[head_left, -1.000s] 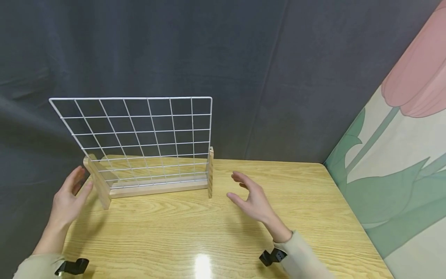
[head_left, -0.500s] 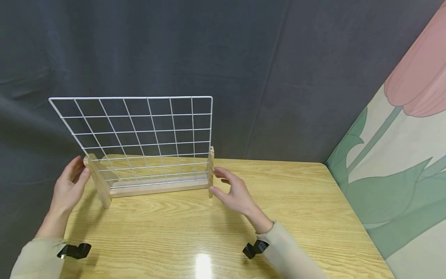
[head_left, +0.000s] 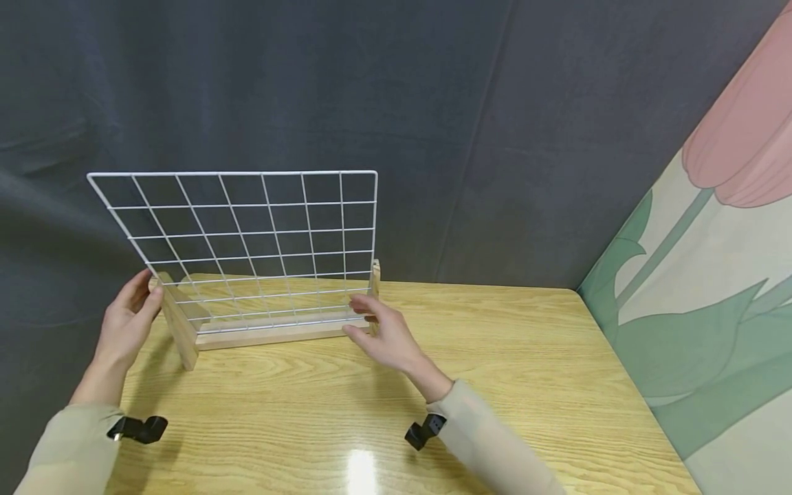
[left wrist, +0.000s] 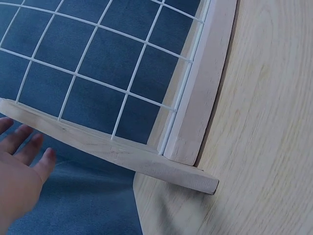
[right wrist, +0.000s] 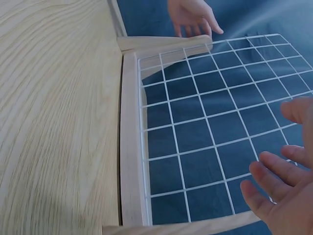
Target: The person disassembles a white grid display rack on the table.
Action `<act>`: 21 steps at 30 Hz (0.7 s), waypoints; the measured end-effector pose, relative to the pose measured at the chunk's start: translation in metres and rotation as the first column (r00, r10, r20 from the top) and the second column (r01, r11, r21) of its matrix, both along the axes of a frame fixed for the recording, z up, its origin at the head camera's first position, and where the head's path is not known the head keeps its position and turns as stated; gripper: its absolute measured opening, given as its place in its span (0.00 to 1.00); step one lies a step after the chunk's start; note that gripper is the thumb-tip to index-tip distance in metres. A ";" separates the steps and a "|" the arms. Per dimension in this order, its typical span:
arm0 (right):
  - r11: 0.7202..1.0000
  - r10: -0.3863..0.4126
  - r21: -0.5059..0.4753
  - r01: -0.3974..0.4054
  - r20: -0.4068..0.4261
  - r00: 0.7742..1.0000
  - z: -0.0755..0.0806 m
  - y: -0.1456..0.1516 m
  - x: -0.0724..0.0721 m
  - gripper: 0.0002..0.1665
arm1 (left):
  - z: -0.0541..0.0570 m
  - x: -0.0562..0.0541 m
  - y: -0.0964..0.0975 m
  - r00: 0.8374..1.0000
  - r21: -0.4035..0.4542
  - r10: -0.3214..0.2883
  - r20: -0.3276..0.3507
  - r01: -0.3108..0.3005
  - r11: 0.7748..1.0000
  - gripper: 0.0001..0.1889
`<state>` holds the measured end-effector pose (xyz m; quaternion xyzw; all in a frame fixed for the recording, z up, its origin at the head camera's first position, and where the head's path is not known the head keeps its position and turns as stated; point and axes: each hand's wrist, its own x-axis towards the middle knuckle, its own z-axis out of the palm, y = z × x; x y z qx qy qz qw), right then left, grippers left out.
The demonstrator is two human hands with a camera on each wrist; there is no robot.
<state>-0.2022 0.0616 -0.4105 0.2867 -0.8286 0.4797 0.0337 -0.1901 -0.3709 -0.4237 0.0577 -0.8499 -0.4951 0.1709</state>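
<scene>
A white wire grid (head_left: 262,173) stands slanted in a wooden stand with a left side piece (head_left: 176,323), a right side piece (head_left: 375,272) and a bottom bar (head_left: 272,337). My left hand (head_left: 126,322) is right at the upper end of the left side piece, fingers behind it and thumb in front. The left wrist view has the fingers (left wrist: 45,165) loosely spread just outside that wood. Over the right end of the stand, my right hand (head_left: 388,338) hides part of the right side piece. Its relaxed fingers (right wrist: 274,171) overlap the grid in the right wrist view and hold nothing.
The stand rests toward the back left of a light wood-grain table (head_left: 495,357). A dark grey curtain (head_left: 470,137) hangs behind, and a floral cloth (head_left: 730,302) borders the right side. Each sleeve carries a small black camera (head_left: 424,431).
My right hand has moved left from the table beside the stand to its right end. My left hand has shifted slightly up and in to the left side piece. The stand stays put.
</scene>
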 end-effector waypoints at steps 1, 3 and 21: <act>1.000 0.002 -0.003 -0.002 0.004 1.000 0.000 -0.003 -0.001 0.31 | 0.001 0.000 0.000 1.000 0.001 0.001 0.005 -0.001 1.000 0.35; 1.000 0.010 -0.015 -0.010 0.017 1.000 0.001 -0.008 -0.002 0.31 | 0.002 -0.001 0.000 1.000 0.005 0.003 0.011 -0.003 1.000 0.35; 1.000 -0.011 0.017 0.010 0.056 0.998 -0.006 -0.057 -0.014 0.30 | 0.003 -0.007 0.001 0.998 0.053 0.050 0.029 -0.052 0.997 0.34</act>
